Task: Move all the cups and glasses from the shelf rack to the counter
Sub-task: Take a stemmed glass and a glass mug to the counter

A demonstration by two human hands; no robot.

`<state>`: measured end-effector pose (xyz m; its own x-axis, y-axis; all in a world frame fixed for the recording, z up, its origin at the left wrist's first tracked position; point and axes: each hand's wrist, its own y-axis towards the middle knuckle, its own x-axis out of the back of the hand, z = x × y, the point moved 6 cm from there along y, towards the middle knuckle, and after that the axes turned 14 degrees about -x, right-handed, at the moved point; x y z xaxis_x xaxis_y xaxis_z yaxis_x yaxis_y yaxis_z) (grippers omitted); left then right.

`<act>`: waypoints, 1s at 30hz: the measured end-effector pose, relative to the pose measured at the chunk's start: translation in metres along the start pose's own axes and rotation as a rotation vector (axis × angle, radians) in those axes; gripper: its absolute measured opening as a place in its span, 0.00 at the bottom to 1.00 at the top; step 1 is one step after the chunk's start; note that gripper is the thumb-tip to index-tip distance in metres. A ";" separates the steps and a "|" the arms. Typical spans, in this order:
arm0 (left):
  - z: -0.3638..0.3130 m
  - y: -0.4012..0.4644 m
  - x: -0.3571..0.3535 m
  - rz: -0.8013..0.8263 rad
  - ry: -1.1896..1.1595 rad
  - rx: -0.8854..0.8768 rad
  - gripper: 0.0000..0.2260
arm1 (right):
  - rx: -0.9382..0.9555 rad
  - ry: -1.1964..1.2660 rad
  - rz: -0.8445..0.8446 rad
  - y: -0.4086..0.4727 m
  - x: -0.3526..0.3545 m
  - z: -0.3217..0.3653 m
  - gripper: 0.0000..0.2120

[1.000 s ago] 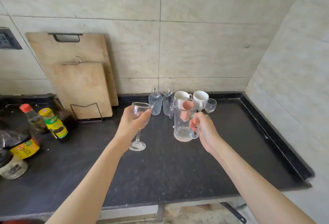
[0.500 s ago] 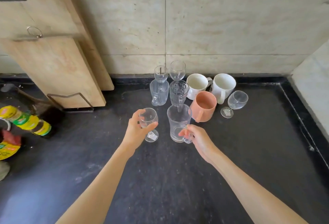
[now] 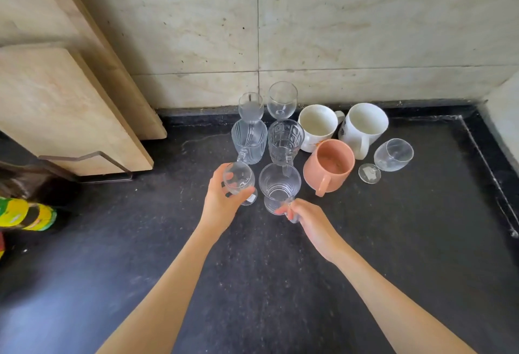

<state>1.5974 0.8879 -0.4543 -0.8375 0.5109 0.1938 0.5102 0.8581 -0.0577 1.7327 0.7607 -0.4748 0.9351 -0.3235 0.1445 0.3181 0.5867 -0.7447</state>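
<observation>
Glassware is at the set-down step: my left hand [image 3: 222, 202] grips a stemmed glass [image 3: 238, 181] by its bowl, and my right hand [image 3: 310, 224] pinches the handle of a clear mug [image 3: 278, 188], both at the front of the group on the black counter [image 3: 280, 283]. I judge the next move is releasing cleanly without knocking the pink mug [image 3: 328, 165] alongside. Beige wall tiles [image 3: 365, 16] stand behind; cutting boards [image 3: 64, 106] lean at left.

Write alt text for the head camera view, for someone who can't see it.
A person's left hand holds a small wine glass and the right hand grips a glass mug by its handle, low at a dark counter beside grouped cups and glasses.
</observation>
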 end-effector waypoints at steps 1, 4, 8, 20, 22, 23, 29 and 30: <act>0.002 0.002 -0.001 0.002 0.000 -0.002 0.21 | 0.003 -0.009 0.001 0.001 0.000 0.000 0.13; 0.007 0.007 -0.002 0.017 0.011 -0.018 0.21 | 0.006 -0.007 0.009 0.003 0.001 0.000 0.13; 0.011 0.013 -0.004 0.039 0.039 -0.047 0.21 | -0.012 0.021 0.019 0.002 0.000 0.000 0.13; 0.013 -0.003 0.009 0.079 0.079 0.109 0.38 | -0.118 -0.210 -0.193 -0.013 0.007 0.003 0.13; 0.002 -0.012 0.021 0.085 0.187 0.057 0.38 | -0.071 -0.234 -0.230 -0.025 0.013 0.007 0.14; -0.006 -0.016 0.028 0.080 0.236 0.016 0.37 | -0.051 -0.237 -0.246 -0.031 0.015 0.010 0.15; -0.082 -0.031 0.071 0.091 0.630 -0.334 0.35 | 0.333 -0.490 -0.525 -0.086 0.015 0.065 0.17; -0.097 -0.035 0.078 0.075 0.708 -0.376 0.36 | 0.415 -0.560 -0.568 -0.097 0.010 0.081 0.20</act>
<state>1.5335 0.8929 -0.3425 -0.5397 0.3055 0.7845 0.6976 0.6839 0.2136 1.7240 0.7602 -0.3483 0.5244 -0.3008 0.7966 0.6850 0.7047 -0.1848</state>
